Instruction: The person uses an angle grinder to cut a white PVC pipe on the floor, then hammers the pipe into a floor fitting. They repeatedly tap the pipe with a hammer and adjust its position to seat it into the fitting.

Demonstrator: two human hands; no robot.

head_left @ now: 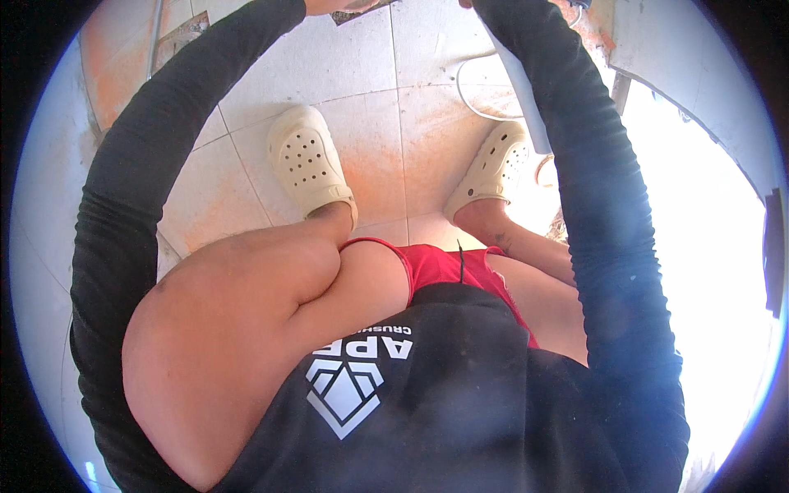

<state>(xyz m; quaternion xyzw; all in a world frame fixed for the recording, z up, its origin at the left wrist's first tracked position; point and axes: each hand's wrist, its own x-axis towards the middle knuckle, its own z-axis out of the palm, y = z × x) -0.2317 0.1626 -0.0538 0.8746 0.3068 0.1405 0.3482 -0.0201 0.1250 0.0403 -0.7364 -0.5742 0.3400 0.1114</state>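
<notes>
Head view looks straight down past both black sleeves, which stretch to the top edge; the left hand (333, 5) shows only as a sliver and the right hand is cut off, so I cannot tell whether the fingers grip or hang loose. Along the right forearm runs a pale pipe (526, 99), near the right clog (493, 168); it looks stiff, light and smooth, best held mid-length. Nearby lie a white cable (468, 99), the left clog (308, 160) and the tiled floor (370, 74); bent knees crowd the space.
</notes>
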